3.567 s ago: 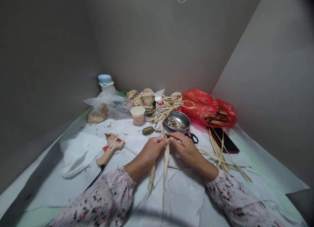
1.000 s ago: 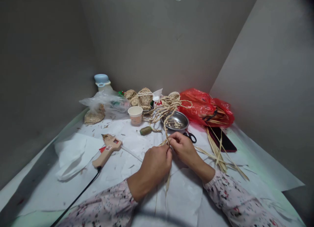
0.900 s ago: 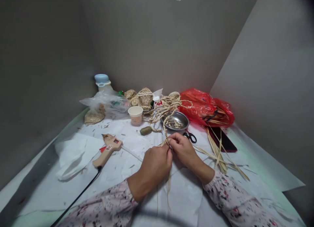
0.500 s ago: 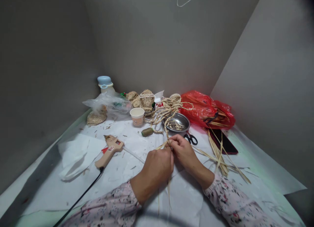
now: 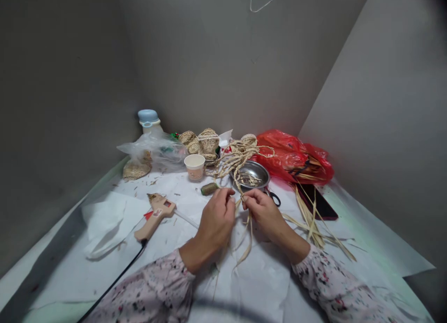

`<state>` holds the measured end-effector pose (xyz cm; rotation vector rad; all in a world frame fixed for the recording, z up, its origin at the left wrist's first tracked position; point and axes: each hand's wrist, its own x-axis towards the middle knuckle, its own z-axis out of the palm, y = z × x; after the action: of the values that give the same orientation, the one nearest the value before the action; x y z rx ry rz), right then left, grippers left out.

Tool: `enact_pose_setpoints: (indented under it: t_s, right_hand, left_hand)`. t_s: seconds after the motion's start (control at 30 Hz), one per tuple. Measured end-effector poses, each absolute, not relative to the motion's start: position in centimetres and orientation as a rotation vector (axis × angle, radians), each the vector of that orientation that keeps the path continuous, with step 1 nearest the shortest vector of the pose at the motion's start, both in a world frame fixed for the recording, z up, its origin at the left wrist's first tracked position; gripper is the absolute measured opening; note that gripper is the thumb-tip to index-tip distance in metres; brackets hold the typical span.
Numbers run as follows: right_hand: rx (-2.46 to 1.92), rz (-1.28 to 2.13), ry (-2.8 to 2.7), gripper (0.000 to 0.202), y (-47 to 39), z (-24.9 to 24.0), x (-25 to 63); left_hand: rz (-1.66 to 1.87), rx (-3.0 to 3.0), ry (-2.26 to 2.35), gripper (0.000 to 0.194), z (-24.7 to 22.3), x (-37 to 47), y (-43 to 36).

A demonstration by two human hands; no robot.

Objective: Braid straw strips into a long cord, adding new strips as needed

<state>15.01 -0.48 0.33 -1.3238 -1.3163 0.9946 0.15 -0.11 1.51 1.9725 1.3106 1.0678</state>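
A braided straw cord [image 5: 238, 178] runs from a loose heap of cord [image 5: 232, 158] down to my fingers. My right hand [image 5: 264, 214] pinches the braid's working end between thumb and fingertips. Just left of it, my left hand [image 5: 217, 218] has its fingers curled around a straw strand, mostly hidden by the hand. Several loose straw strands [image 5: 248, 244] hang below the braid onto the white paper. Beyond my fingers sits a metal bowl [image 5: 262, 169] with straw scraps, and black-handled scissors [image 5: 275, 199] lie partly behind my right hand.
A hot glue gun [image 5: 155, 218] with its cord lies at left by crumpled white paper [image 5: 111, 220]. Behind stand a paper cup [image 5: 194, 168], a green thread spool [image 5: 209, 189] and a bottle [image 5: 150, 118]. At right are a red plastic bag [image 5: 286, 155], a phone [image 5: 324, 206] and straw strips [image 5: 312, 220].
My left hand has moved left, away from my right hand, and turned so its fingers point up. The loose strands below the braid now show between the hands.
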Motion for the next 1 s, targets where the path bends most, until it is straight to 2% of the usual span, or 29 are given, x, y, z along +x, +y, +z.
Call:
enact_pose_setpoints:
  t_s: [0.17, 0.43, 0.77, 1.0]
  right_hand:
    - [-1.252, 1.083, -1.388, 0.010, -0.8, 0.5, 14.6]
    - [-1.273, 0.992, -1.555, 0.010, -0.6, 0.4, 15.4]
    - [-1.217, 0.955, -1.673, 0.014, -0.4, 0.3, 16.0]
    - [-1.343, 0.858, -1.724, 0.022, -0.1, 0.1, 16.4]
  left_hand:
    - [0.839, 1.756, 0.975, 0.033, 0.1, 0.3, 0.7]
    - [0.779, 1.936, 1.033, 0.032, 0.2, -0.3, 1.2]
    - [0.744, 1.436, 0.933, 0.028, 0.8, 0.1, 1.2]
    - [0.813, 1.512, 1.123, 0.025, 0.5, 0.4, 1.1]
